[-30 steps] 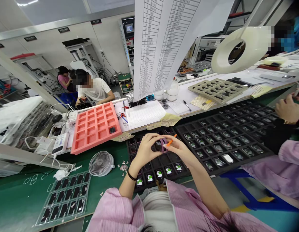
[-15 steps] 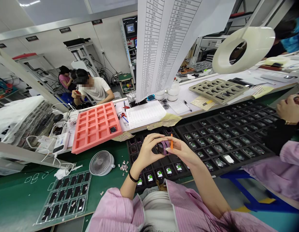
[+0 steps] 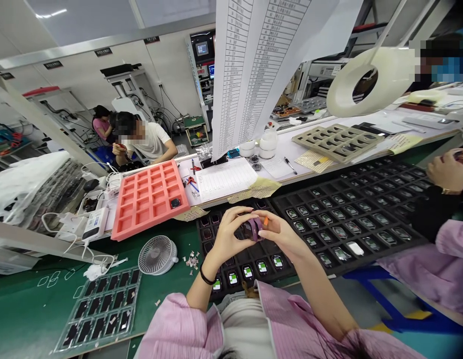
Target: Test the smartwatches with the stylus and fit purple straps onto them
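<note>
My left hand, with a black band on its wrist, grips a small purple watch-like device from the left side. My right hand pinches a short orange stick against the device's right side, and most of the stick is hidden by my fingers. Both hands hover over a black compartment tray holding devices with lit green-and-white screens. A second black tray of devices lies to the right.
A salmon foam tray and a printed sheet sit on the bench ahead. A small white fan stands to my left. A co-worker's hand and pink sleeve are at the right, beside the black tray.
The orange stick has swung from tilted to upright and now shows less, tucked closer to my fingers. The purple device stays between my hands.
</note>
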A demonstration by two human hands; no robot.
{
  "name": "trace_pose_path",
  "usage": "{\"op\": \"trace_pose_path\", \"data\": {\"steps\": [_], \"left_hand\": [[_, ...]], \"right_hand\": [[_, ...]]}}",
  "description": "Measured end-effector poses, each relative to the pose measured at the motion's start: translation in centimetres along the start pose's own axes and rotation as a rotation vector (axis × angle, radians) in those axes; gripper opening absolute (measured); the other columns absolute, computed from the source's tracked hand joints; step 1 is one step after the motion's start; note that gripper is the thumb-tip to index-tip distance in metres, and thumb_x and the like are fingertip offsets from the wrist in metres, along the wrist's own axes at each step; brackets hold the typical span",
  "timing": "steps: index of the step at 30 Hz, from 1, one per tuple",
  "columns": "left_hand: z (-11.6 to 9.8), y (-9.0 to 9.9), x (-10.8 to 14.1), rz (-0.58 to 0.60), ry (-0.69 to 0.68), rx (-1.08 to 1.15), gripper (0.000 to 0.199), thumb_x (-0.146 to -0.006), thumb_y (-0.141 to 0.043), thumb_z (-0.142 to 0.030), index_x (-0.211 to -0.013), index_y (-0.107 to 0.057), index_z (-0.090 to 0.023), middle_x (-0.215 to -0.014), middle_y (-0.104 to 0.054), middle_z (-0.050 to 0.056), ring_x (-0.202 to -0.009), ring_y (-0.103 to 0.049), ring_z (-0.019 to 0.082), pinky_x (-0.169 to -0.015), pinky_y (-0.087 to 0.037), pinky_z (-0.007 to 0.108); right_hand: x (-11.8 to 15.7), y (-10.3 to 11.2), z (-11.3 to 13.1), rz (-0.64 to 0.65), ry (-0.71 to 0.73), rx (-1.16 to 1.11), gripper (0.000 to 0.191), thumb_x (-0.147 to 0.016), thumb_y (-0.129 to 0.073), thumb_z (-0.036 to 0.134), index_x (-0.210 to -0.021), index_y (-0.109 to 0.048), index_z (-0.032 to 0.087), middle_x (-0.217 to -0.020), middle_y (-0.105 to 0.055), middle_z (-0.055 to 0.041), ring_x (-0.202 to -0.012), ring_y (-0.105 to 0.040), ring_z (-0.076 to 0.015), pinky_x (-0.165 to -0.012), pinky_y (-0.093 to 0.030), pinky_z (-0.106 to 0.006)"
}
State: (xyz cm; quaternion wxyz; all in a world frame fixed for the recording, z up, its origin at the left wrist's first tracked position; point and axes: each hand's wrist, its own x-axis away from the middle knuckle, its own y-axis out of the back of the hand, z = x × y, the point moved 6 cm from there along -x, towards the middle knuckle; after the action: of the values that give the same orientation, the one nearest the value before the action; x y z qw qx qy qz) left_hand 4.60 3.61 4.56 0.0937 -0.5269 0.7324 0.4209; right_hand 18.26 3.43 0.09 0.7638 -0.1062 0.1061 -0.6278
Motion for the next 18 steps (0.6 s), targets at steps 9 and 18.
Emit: {"op": "trace_pose_path", "data": {"steps": [9, 18], "left_hand": [[1.0, 1.4, 0.5, -0.048, 0.184, 0.053, 0.046, -0.072, -0.074, -0.025, -0.115, -0.061, -0.023, -0.114, -0.067, 0.008, -0.104, -0.062, 0.024, -0.091, -0.049, 0.037], [0.3, 1.3, 0.5, -0.055, 0.163, 0.038, 0.044, -0.072, -0.073, -0.022, -0.114, -0.061, -0.021, -0.113, -0.068, 0.009, -0.103, -0.063, 0.023, -0.086, -0.051, 0.034]], "right_hand": [[3.1, 1.6, 3.4, -0.321, 0.367, 0.069, 0.048, -0.09, -0.036, 0.059, -0.092, -0.066, 0.021, -0.065, -0.071, -0.0077, -0.05, -0.067, -0.0255, -0.058, -0.057, -0.048], [4.2, -0.1, 5.0, -0.255, 0.641, 0.164, 0.039, -0.096, -0.039, 0.04, -0.083, -0.07, 0.02, -0.071, -0.074, -0.0068, -0.061, -0.072, -0.0239, -0.053, -0.06, -0.039]]}}
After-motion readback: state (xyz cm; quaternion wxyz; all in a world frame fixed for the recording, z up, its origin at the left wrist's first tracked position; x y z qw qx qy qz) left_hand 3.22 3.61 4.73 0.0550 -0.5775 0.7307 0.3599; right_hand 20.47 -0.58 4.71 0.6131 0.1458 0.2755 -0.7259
